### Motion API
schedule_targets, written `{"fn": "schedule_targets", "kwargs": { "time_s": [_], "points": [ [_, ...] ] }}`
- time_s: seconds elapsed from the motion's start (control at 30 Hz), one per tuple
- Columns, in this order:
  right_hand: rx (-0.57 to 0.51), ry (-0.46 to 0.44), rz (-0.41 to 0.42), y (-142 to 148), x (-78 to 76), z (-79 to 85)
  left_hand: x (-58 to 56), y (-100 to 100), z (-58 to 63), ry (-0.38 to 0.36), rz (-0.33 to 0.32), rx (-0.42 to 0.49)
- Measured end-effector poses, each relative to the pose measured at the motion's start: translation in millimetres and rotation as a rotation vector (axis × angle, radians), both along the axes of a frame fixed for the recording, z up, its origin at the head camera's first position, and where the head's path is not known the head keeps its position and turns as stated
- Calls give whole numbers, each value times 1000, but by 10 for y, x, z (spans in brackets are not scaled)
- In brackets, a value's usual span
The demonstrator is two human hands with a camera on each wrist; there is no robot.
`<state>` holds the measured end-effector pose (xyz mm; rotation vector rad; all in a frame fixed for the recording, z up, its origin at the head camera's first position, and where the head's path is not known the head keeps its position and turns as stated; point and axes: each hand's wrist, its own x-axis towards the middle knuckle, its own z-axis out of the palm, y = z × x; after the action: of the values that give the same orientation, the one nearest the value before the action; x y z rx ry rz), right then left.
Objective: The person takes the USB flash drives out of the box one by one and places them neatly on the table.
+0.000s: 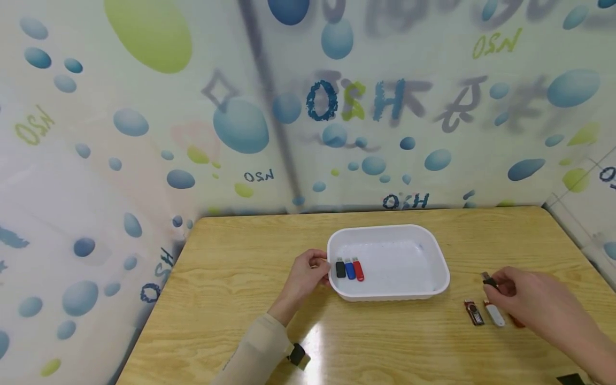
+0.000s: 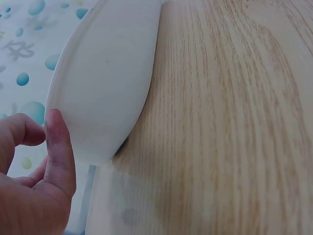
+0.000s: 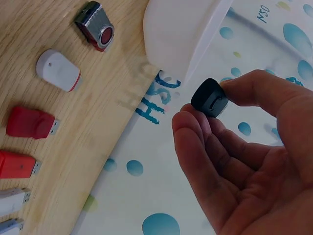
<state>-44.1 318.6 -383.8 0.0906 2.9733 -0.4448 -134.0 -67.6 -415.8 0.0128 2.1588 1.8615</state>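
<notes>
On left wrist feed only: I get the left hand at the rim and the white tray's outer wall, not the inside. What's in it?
Observer: Head view shows three USB sticks lying side by side near the left end of the tray: a black stick, a blue stick and a red stick.
Operator: And the right hand? Out of my frame.
Observer: It pinches a dark USB stick, seen in the right wrist view.
</notes>
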Motion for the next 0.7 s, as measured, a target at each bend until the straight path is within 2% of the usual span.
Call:
{"fn": "schedule_targets", "kwargs": {
  "time_s": [0.23, 0.37, 0.47, 0.7],
  "points": [
    [-6, -33, -75, 210, 73, 6, 15, -3, 17, 1, -2, -12],
    [15, 3, -171, 281, 129, -20, 11, 1, 17, -8, -6, -12],
    [29, 48, -213, 318, 158, -42, 4, 1, 16, -10, -4, -11],
    [0, 115, -165, 494, 275, -165, 1, 8, 31, -11, 0, -3]
  ]
}}
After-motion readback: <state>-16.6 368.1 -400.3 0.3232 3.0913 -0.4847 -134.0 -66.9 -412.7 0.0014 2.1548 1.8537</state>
